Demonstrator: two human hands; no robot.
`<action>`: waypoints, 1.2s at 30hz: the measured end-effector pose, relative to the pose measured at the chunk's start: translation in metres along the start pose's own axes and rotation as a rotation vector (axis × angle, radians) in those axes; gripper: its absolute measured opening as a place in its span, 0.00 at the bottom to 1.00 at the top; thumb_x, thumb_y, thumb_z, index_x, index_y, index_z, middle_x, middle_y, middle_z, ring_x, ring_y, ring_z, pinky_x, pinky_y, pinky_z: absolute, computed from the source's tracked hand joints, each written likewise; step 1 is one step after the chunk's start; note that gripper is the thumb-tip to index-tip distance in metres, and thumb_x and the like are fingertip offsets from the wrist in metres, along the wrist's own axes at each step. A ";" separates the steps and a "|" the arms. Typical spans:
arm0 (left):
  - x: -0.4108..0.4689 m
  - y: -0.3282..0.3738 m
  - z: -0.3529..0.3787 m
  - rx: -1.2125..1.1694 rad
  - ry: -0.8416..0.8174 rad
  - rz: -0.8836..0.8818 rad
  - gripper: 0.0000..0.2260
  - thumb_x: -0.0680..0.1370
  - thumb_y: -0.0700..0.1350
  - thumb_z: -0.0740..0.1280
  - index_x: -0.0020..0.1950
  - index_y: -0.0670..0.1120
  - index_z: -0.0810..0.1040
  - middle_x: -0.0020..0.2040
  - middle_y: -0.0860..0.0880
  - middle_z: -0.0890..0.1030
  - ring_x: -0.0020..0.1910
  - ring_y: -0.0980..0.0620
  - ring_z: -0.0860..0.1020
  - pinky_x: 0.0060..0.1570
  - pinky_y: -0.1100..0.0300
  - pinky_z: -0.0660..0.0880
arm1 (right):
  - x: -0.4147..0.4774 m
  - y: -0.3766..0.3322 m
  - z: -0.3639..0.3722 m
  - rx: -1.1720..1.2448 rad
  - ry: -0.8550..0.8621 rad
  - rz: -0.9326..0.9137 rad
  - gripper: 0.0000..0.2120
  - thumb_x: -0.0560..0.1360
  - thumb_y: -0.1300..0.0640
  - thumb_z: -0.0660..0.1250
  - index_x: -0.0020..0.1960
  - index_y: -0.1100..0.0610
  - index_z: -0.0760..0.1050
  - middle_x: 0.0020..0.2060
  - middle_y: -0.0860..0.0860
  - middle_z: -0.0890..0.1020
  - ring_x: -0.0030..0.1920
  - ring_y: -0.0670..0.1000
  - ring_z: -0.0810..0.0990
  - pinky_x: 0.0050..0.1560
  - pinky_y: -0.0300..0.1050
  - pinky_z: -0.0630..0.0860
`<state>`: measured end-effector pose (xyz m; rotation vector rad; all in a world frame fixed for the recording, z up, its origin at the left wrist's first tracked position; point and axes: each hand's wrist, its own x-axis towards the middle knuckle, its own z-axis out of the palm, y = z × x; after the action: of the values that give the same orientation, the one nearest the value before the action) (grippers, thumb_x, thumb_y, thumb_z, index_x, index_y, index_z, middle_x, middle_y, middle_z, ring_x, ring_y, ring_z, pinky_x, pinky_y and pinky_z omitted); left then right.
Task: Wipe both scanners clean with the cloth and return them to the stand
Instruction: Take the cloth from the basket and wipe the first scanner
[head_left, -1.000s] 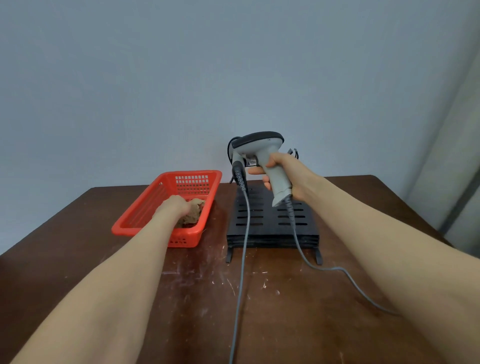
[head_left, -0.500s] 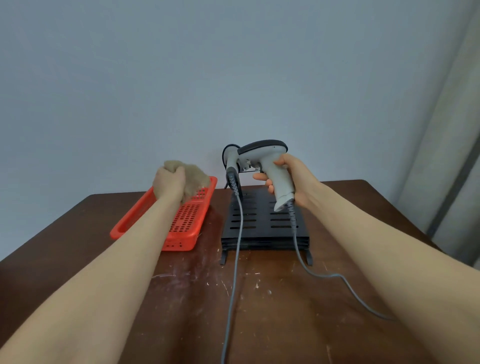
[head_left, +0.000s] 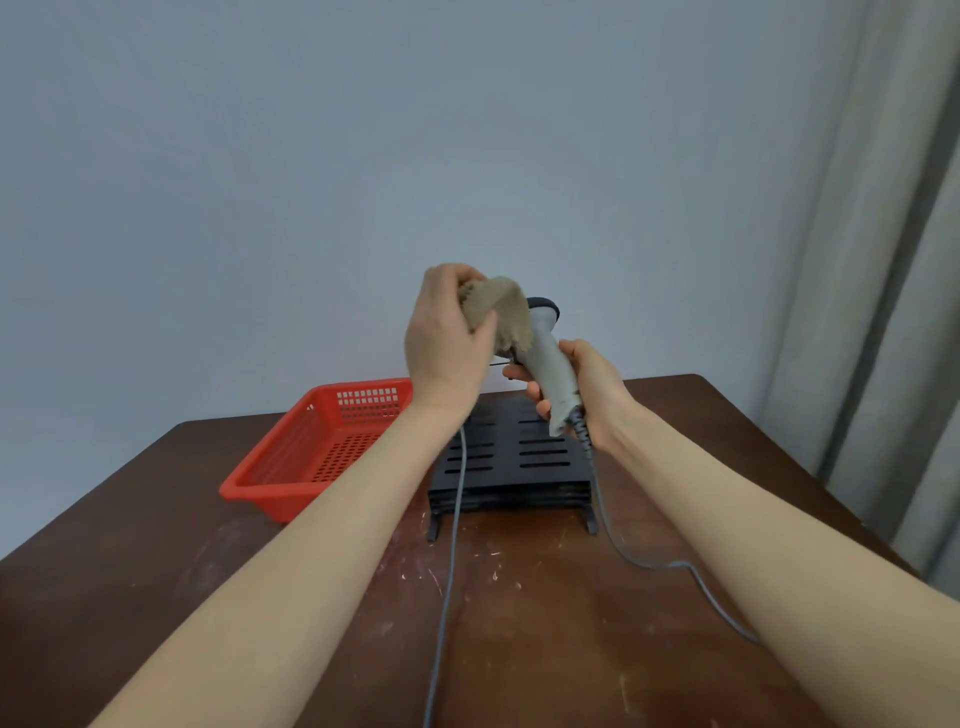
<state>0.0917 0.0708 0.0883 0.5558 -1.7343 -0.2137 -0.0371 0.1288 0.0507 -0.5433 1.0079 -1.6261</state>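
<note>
One view, from the head camera. At left on the desk (head_left: 156, 597) sat a red basket (head_left: 291, 467), just beside the black slotted stand (head_left: 519, 467). The basket's perforated floor and gridded back wall showed plainly; its near right corner was hidden behind the left forearm.

Above the stand, the left hand (head_left: 447, 343) was raised, fingers curled round a bunched tan cloth (head_left: 498, 312) pressed against the head of the grey scanner (head_left: 550, 364). The right hand (head_left: 592, 395) was wrapped round the scanner's handle and held it tilted in the air over the stand.

Cloth and hand covered the scanner's front face; only its dark top edge showed. Its cable (head_left: 649, 565) dropped past the stand's right side and trailed across the desk. A second cable (head_left: 451, 545) ran up the desk and vanished behind the left wrist; what it joined could not be seen. A curtain (head_left: 893, 312) was cut off at the right edge.
</note>
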 end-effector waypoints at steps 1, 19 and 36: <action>-0.003 0.004 0.005 0.017 0.003 0.033 0.08 0.71 0.39 0.64 0.50 0.40 0.75 0.47 0.44 0.77 0.42 0.51 0.74 0.39 0.60 0.69 | -0.002 0.001 0.000 0.003 0.000 -0.011 0.20 0.80 0.51 0.51 0.54 0.64 0.76 0.47 0.58 0.83 0.28 0.48 0.75 0.22 0.36 0.71; -0.032 0.021 0.039 0.054 -0.416 -0.011 0.09 0.75 0.41 0.67 0.55 0.47 0.79 0.55 0.52 0.80 0.55 0.52 0.77 0.54 0.60 0.72 | 0.003 0.011 -0.018 -0.009 0.185 -0.136 0.15 0.79 0.55 0.57 0.39 0.61 0.73 0.28 0.55 0.76 0.26 0.52 0.74 0.29 0.44 0.71; -0.020 0.021 0.039 0.026 -0.393 -0.096 0.10 0.74 0.38 0.67 0.54 0.46 0.80 0.53 0.52 0.82 0.53 0.53 0.79 0.54 0.57 0.75 | 0.009 0.014 -0.023 0.063 0.173 -0.066 0.16 0.78 0.54 0.58 0.36 0.60 0.72 0.28 0.54 0.74 0.25 0.51 0.70 0.29 0.42 0.69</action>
<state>0.0524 0.0923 0.0706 0.6481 -2.0938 -0.3892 -0.0497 0.1277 0.0261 -0.4020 1.0700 -1.7809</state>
